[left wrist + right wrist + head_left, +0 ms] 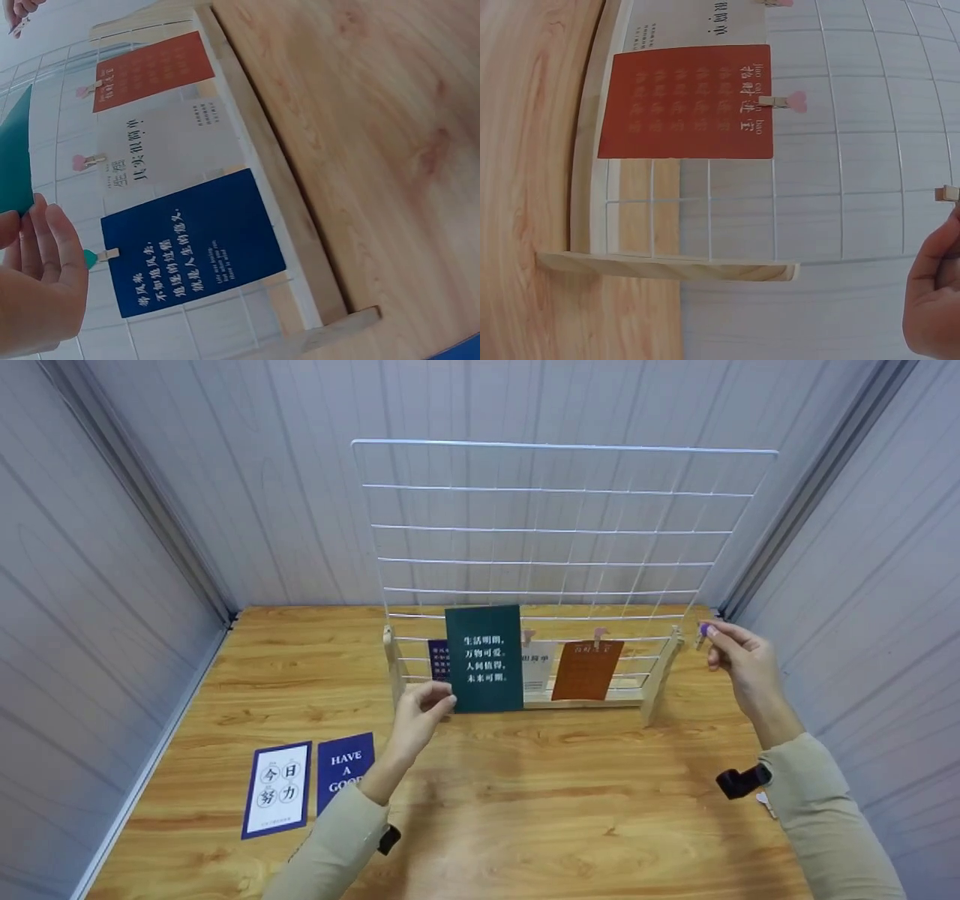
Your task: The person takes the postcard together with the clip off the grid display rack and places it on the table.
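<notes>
Because the left hand [421,716] pinches the green card [485,660] near one corner before the wire rack [551,530], bumping that could tilt it; right of the rack, the right hand [745,666] pinches a clip [703,631]

Ahead, on the table [570,817], stands your wire rack [564,446], clipped cards [172,146] across its lower part. Before it is the card [485,658] in your left hand [421,720]; off its right end, the clip [700,640] in your right hand [744,664]. Two loose cards [276,789] lie left; perhaps another clip [766,804] beside your right sleeve [814,802].
</notes>
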`<state>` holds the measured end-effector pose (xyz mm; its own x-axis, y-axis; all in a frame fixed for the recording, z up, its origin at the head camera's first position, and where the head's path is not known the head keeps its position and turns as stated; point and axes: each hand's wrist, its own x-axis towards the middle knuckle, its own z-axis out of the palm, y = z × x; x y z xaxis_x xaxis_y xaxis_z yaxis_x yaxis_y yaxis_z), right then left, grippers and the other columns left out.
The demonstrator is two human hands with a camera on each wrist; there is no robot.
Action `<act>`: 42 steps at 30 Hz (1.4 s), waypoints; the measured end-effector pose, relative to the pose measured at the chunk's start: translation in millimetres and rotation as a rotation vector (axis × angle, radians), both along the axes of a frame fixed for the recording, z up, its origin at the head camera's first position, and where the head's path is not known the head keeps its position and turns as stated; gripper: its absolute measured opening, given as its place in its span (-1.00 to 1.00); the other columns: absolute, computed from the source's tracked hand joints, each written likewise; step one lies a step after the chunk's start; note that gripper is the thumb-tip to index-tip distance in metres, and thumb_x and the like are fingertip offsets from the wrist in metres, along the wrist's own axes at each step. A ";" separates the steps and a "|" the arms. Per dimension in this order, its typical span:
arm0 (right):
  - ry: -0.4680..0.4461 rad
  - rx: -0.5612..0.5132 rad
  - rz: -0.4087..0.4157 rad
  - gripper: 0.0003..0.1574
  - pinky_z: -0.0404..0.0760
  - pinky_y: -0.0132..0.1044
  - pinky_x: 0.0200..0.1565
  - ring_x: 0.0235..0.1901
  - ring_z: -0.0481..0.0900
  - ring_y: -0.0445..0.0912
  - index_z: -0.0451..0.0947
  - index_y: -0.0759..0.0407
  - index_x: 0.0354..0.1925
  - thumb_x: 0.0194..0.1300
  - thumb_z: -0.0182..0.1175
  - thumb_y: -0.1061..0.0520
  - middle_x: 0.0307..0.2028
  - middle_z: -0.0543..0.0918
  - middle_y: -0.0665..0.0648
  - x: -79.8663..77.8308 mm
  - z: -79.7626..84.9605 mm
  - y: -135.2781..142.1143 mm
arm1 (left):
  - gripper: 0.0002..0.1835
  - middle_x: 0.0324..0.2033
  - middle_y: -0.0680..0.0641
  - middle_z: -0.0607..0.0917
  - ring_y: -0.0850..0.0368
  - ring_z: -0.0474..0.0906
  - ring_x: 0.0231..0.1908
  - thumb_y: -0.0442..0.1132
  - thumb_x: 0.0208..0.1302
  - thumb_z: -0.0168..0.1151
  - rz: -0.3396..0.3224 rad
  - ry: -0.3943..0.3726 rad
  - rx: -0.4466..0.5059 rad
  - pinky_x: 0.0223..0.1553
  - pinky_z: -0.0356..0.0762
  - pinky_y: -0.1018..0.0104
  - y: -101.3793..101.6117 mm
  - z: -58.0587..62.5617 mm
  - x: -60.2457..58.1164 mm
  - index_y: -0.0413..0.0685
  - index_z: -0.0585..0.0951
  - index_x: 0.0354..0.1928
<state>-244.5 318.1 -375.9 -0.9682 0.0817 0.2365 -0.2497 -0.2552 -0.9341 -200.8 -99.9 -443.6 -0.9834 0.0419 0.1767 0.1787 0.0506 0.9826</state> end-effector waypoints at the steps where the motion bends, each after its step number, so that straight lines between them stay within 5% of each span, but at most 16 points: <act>1: -0.003 -0.002 -0.002 -0.84 0.45 -0.48 -0.65 -0.70 0.44 -0.21 0.59 0.33 -0.28 0.20 0.08 0.31 -0.59 0.56 0.10 1.2 -2.3 1.3 | -0.86 -0.43 -0.12 0.55 0.17 0.48 -0.44 -0.48 0.14 0.11 0.004 -0.012 0.002 -0.39 0.55 0.22 -1.4 -5.5 0.2 -0.44 0.52 -0.25; 17: -0.111 -0.014 -0.020 -0.82 0.45 -0.47 -0.63 -0.71 0.44 -0.21 0.62 0.19 -0.37 0.22 0.06 0.29 -0.68 0.51 0.07 17.3 -38.2 10.3 | -0.84 -0.47 -0.06 0.54 0.16 0.48 -0.43 -0.46 0.16 0.08 0.038 -0.176 0.062 -0.37 0.54 0.24 -18.8 -45.9 19.7 -0.46 0.48 -0.23; 42: -0.351 0.066 -0.034 -0.79 0.47 -0.48 -0.52 -0.65 0.44 -0.25 0.62 0.04 -0.41 0.24 0.07 0.22 -0.66 0.50 -0.01 50.7 -104.3 38.3 | -0.77 -0.41 -0.13 0.56 0.04 0.52 -0.39 -0.40 0.20 0.06 0.055 -0.378 -0.014 -0.30 0.53 0.11 -54.3 -100.8 57.5 -0.46 0.47 -0.15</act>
